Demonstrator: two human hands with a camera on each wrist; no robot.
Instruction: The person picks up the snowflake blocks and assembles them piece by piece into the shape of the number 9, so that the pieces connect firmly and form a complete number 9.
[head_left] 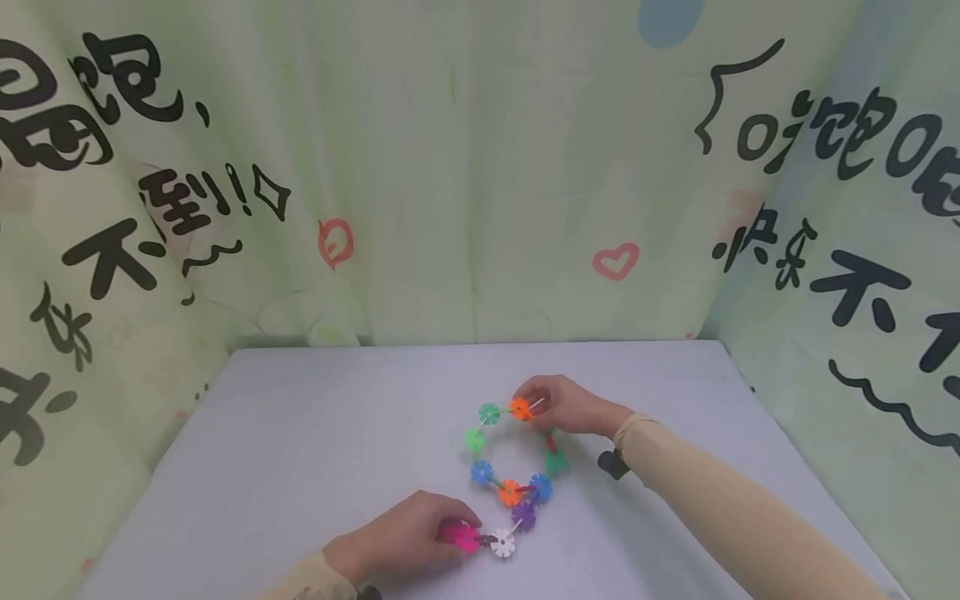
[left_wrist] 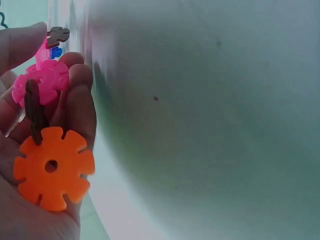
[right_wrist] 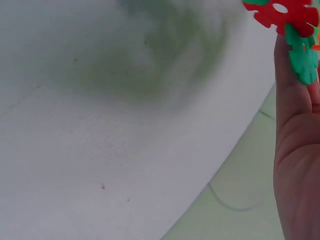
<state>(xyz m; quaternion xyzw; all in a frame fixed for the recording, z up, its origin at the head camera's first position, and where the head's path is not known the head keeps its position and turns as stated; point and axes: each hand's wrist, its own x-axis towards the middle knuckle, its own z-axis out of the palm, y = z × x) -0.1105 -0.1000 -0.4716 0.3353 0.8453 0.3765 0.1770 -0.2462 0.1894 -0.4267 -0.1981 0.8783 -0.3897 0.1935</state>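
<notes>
On the white table lies a ring of slotted snowflake discs joined edge to edge, with a short tail at its near side. Green [head_left: 474,440], blue [head_left: 482,473] and orange [head_left: 509,492] discs form part of the ring; a purple disc [head_left: 524,515] and a white disc [head_left: 503,543] belong to the tail. My left hand [head_left: 412,533] grips the tail's pink disc [left_wrist: 47,82], and an orange disc [left_wrist: 55,170] lies against its palm, linked by a brown disc [left_wrist: 35,110]. My right hand [head_left: 566,405] pinches the far right of the ring, beside an orange disc [head_left: 520,407]. A red disc [right_wrist: 292,15] shows there.
The white table [head_left: 300,433] spreads around the chain. Pale green curtains [head_left: 472,167] with black writing and red hearts hang behind and on both sides. A dark object [head_left: 613,464] sits at the right wrist.
</notes>
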